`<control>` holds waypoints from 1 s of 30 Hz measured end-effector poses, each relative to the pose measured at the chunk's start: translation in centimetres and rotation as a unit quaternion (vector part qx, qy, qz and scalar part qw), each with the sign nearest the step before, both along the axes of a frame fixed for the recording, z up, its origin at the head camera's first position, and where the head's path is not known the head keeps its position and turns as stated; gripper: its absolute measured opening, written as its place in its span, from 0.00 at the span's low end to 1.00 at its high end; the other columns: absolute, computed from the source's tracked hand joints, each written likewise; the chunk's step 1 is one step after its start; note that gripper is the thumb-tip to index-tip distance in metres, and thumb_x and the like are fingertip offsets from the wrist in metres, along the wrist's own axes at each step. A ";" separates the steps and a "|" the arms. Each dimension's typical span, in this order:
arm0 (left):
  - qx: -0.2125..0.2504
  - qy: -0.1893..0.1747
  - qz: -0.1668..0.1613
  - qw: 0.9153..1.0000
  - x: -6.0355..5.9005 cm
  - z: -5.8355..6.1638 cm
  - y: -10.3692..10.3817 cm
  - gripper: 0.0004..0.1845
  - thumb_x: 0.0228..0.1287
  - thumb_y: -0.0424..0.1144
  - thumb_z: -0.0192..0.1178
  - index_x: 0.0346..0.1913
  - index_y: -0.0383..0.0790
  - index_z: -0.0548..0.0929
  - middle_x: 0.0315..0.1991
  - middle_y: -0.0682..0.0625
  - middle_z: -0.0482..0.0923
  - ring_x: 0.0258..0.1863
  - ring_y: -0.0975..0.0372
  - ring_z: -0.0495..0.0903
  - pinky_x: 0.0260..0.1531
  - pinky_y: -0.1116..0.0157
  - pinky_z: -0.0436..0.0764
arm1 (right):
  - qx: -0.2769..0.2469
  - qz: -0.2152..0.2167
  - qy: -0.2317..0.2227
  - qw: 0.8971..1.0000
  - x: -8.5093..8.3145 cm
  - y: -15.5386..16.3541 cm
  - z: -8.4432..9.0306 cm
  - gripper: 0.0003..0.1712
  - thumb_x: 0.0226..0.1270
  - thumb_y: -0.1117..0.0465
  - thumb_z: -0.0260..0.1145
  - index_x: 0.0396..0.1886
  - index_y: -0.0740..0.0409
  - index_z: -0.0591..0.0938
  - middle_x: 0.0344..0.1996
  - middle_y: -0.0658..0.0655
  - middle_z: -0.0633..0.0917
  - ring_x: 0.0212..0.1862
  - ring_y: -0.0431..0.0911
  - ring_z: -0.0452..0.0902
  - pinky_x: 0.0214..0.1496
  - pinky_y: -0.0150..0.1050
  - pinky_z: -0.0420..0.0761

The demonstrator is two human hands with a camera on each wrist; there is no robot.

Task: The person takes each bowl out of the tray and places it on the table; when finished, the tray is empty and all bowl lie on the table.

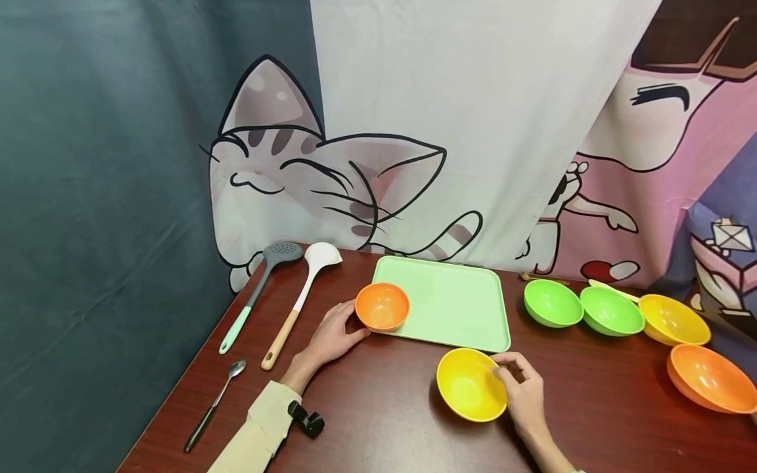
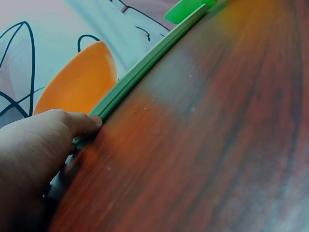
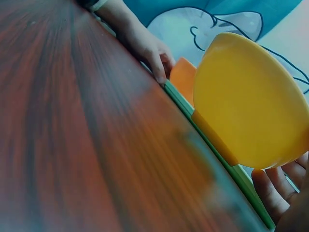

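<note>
Fingers (image 1: pixel 507 368) of the right hand (image 1: pixel 523 392) curl over the rim of a yellow bowl (image 1: pixel 471 383), thumb on the outside, pinching its wall; the bowl is tipped, its mouth facing up and toward the person, and it sits just off the near edge of the pale green tray (image 1: pixel 455 309), partly lifted from the counter (image 1: pixel 367 420) as the right wrist view suggests. Being round, it has no long axis to speak of; only the tilt of its opening gives it a heading. The left hand (image 1: pixel 334 338) rests at the tray's near-left corner, its fingers lying fairly straight against the side of a small orange bowl (image 1: pixel 382 306), which stands upright on that corner of the tray; whether they grip it I cannot tell. By my reckoning the work is at an early stage: one bowl is on the tray, one is in hand, and four more wait to the tray's right, namely two green bowls (image 1: pixel 552 303), another yellow bowl (image 1: pixel 673 320) and a larger orange bowl (image 1: pixel 710 379). Left of the tray lie a grey slotted spoon (image 1: pixel 260 282), a white ladle (image 1: pixel 304 292) and a metal spoon (image 1: pixel 215 402), handles toward the person.
</note>
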State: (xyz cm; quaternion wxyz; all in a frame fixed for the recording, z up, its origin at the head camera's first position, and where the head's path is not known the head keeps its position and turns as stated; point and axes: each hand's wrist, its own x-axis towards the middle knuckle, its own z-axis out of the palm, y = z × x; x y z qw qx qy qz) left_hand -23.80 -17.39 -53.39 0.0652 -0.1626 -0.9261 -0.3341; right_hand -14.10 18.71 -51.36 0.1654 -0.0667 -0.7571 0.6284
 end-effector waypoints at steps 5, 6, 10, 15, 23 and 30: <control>0.001 0.001 0.000 1.000 0.0 0.0 0.0 0.36 0.62 0.50 0.69 0.71 0.41 0.71 0.68 0.46 0.73 0.71 0.52 0.68 0.77 0.50 0.58 | 0.001 -0.019 -0.018 1.000 0.5 2.2 0.0 0.08 0.62 0.77 0.62 0.41 0.72 0.83 0.28 0.42 0.85 0.32 0.35 0.78 0.36 0.23 0.77; 0.002 0.001 -0.001 1.000 0.0 0.0 -0.1 0.36 0.62 0.51 0.69 0.71 0.41 0.71 0.68 0.46 0.73 0.71 0.53 0.68 0.76 0.50 0.58 | -0.004 -0.023 -0.019 1.000 0.6 2.6 -0.1 0.08 0.62 0.77 0.62 0.41 0.72 0.82 0.27 0.42 0.85 0.32 0.35 0.78 0.36 0.23 0.77; 0.002 -0.001 0.000 1.000 0.0 0.0 -0.1 0.36 0.62 0.50 0.69 0.71 0.41 0.71 0.68 0.46 0.73 0.71 0.53 0.68 0.77 0.50 0.58 | -0.019 -0.050 -0.020 0.998 0.7 4.2 0.0 0.08 0.61 0.77 0.61 0.39 0.73 0.82 0.27 0.42 0.85 0.32 0.34 0.78 0.35 0.21 0.77; 0.000 -0.001 0.003 1.000 0.0 0.0 -0.2 0.36 0.62 0.50 0.69 0.71 0.41 0.72 0.68 0.46 0.73 0.71 0.53 0.68 0.76 0.50 0.58 | -0.035 -0.080 -0.026 0.996 0.5 5.7 0.2 0.07 0.62 0.77 0.61 0.38 0.70 0.83 0.26 0.42 0.85 0.31 0.34 0.78 0.35 0.20 0.77; 0.002 -0.005 0.004 1.000 0.0 -0.1 -0.2 0.36 0.62 0.50 0.69 0.71 0.41 0.71 0.69 0.46 0.73 0.71 0.53 0.68 0.77 0.50 0.58 | -0.094 -0.120 -0.028 0.988 0.1 8.3 0.2 0.08 0.61 0.76 0.62 0.34 0.63 0.85 0.24 0.41 0.85 0.28 0.33 0.77 0.30 0.20 0.76; 0.000 -0.002 -0.001 1.000 -0.1 -0.1 -0.1 0.36 0.62 0.50 0.68 0.70 0.42 0.72 0.68 0.47 0.73 0.71 0.54 0.68 0.77 0.50 0.58 | -0.143 -0.198 -0.016 0.970 -0.1 11.0 0.1 0.12 0.60 0.76 0.62 0.29 0.55 0.85 0.22 0.40 0.83 0.26 0.32 0.75 0.26 0.19 0.74</control>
